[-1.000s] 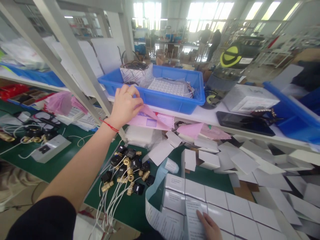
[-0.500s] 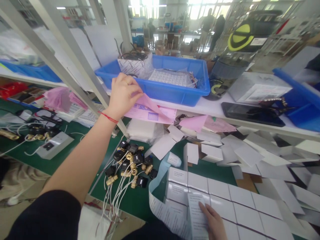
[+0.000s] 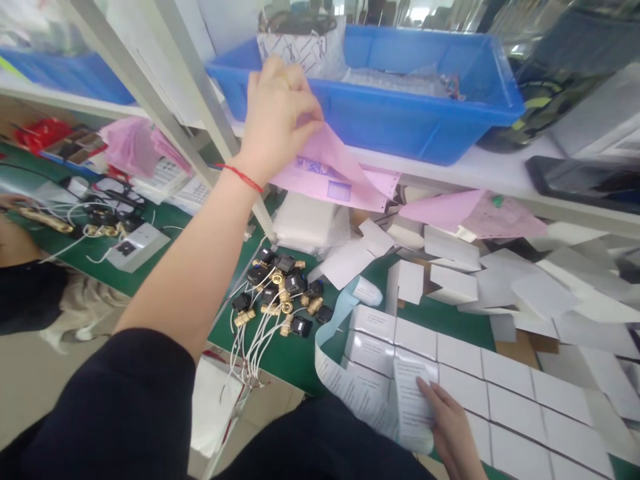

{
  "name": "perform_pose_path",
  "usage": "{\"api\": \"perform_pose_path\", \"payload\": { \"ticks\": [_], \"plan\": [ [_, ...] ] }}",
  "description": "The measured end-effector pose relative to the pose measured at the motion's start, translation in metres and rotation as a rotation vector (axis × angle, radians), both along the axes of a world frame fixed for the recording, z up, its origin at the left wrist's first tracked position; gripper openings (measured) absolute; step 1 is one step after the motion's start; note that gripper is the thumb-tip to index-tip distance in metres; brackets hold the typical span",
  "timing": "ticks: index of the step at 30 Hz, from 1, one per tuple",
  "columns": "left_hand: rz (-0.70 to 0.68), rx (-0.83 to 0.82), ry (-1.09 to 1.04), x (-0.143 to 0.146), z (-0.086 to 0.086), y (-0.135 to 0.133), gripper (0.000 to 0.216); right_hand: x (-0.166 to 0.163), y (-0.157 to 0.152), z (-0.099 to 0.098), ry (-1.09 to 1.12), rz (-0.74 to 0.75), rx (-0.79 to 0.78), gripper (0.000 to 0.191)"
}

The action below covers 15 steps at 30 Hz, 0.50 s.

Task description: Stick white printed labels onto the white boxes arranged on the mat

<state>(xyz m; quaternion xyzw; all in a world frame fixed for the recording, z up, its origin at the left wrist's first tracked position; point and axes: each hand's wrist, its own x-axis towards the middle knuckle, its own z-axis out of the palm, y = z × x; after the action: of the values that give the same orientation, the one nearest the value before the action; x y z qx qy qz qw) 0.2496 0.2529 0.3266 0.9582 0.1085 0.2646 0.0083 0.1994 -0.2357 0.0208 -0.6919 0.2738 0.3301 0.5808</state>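
My left hand is raised to the shelf edge, its fingers pinching the top of a pink paper sheet in front of a blue bin. The sheet is bent up at that corner; print shows on it. Low at the right, my right hand holds a strip of printed labels between thumb and fingers. The strip's pale blue backing loops left and back up to a small roll. Under the strip lie rows of white boxes, the left ones bearing labels.
Brass valves with black heads and white cables lie heaped on the green table. Open white cartons crowd the right. Another pink sheet hangs from the shelf. A phone rests on the shelf. A co-worker's arm is at far left.
The view has tipped downward and closer to the shelf. My left hand still pinches the pink sheet, and my right hand still holds the label strip. A co-worker's arm has come into view at left.
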Motion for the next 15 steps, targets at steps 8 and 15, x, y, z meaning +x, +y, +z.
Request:
{"api": "perform_pose_path", "payload": {
  "ticks": [8, 15],
  "plan": [
    [0.008, 0.015, 0.003, -0.0016, -0.0022, -0.0005, 0.023, -0.0033, 0.0013, 0.0057, 0.039, 0.005, 0.062, 0.052],
    [-0.01, -0.02, -0.026, -0.0012, -0.0057, -0.0001, 0.021, -0.0034, 0.0015, 0.0062, 0.041, -0.004, 0.065, 0.05]
  ]
}}
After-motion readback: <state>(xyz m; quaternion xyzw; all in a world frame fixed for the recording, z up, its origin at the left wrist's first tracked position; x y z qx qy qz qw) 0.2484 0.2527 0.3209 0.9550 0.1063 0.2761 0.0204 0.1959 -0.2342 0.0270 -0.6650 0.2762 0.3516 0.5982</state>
